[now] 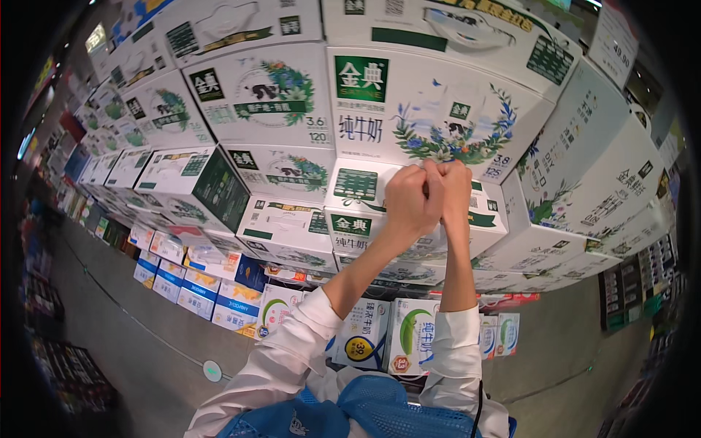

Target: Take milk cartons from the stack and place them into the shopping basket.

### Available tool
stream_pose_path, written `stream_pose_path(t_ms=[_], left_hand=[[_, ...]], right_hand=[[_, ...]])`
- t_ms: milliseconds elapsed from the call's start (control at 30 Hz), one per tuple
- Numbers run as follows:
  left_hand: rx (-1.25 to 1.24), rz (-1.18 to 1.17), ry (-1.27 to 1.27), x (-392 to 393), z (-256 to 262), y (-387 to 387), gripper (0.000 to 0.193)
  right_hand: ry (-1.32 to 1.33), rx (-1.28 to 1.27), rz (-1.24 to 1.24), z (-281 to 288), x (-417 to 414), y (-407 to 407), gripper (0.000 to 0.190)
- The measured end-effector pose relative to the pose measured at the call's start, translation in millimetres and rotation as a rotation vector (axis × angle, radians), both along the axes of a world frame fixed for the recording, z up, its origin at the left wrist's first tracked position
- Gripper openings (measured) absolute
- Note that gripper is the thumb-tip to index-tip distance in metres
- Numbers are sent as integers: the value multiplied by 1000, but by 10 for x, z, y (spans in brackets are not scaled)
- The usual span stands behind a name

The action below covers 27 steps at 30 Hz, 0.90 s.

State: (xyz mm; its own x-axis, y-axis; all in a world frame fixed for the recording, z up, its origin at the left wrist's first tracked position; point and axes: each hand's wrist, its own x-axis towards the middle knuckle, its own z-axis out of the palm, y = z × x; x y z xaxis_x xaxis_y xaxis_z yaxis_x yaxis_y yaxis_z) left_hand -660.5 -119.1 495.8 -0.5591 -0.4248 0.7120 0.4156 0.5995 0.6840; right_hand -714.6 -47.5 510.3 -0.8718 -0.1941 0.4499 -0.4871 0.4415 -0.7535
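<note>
Both of my hands are together over the top of a white cardboard milk case [359,189], which has green panels and printed writing. My left hand [414,198] is curled, its fingertips close to those of my right hand [455,183], which is also bent inward. The fingers hide the middle of the case's top, so whether they grip its handle or anything small cannot be seen. Right behind the hands stands a larger-looking milk case [378,131] with a flower wreath and a cow printed on its front. My forearms cover part of the lower case's front.
Stacked milk cases rise on the left [263,98] and right [597,169]. One case [186,183] juts out on the left. Below, by my body, are upright milk boxes [411,334] and blue-and-white boxes [198,293]. A price sign [613,44] stands at upper right. Grey floor [148,350] shows.
</note>
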Motion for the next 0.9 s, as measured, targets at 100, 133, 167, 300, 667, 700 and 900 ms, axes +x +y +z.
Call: stream_pose_path(t_ms=[100,133,167,300,667,700,900], left_hand=[[-56,30,77,66,8,-26,23],[-83,29,105,121,20,-46,20],[-76,43,115,197,20,-53,20],[-110,-202,237,984,-319,166,26],[258,-379,-942,4197,-2068,-616,12],[288,-310,-970,4282,-2096,-669,12],[3,-316,-784,4029,-2062,-848,14]], right_hand=[[106,37,-46,-41,48,-33,44],[214,-68,-139,-46,91,-69,41],[322,-177,-230,-49,133,-105,37],[700,-370,-369,-440,1009,285,34],[-563,-282,-16,-2853,3510,852,52],[-568,-200,3,-2675,3550,763,54],[-332,-54,166,-2604,3563,337,51]])
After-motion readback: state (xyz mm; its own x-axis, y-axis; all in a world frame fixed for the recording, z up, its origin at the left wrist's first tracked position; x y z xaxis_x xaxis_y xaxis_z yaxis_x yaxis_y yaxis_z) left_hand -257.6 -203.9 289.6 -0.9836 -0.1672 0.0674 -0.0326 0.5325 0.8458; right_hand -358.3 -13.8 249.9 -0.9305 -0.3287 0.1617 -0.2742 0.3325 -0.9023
